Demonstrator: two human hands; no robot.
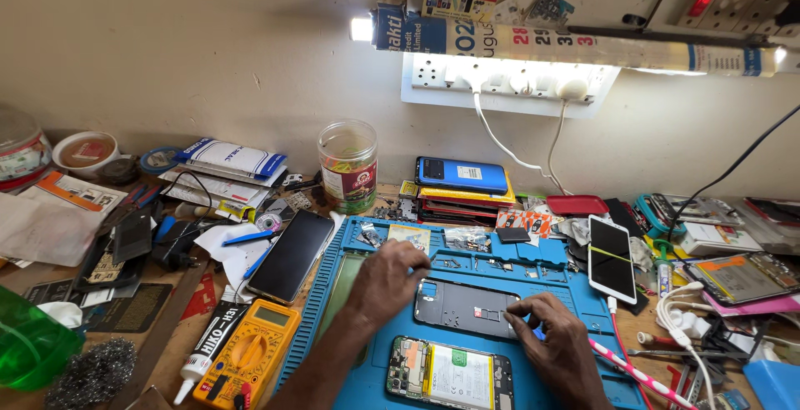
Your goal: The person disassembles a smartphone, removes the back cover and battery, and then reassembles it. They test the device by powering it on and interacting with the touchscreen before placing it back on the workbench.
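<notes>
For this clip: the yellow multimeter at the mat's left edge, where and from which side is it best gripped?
Probably across the two long sides of the yellow multimeter, near mid-body, coming straight down from above. It lies flat, face up, with a glue tube along its left and the blue mat at its right, so a low sideways approach looks crowded.

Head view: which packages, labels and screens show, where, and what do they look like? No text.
Clear jar: back centre, round, red-green label.
Dark phone: left of blue mat, black blank screen.
White phone: right of mat, white face, dark screen.
Multimeter: front left, yellow, grey display.
Glue tube: beside multimeter, black-white label.
Blue phone: atop stack, back centre.
</notes>
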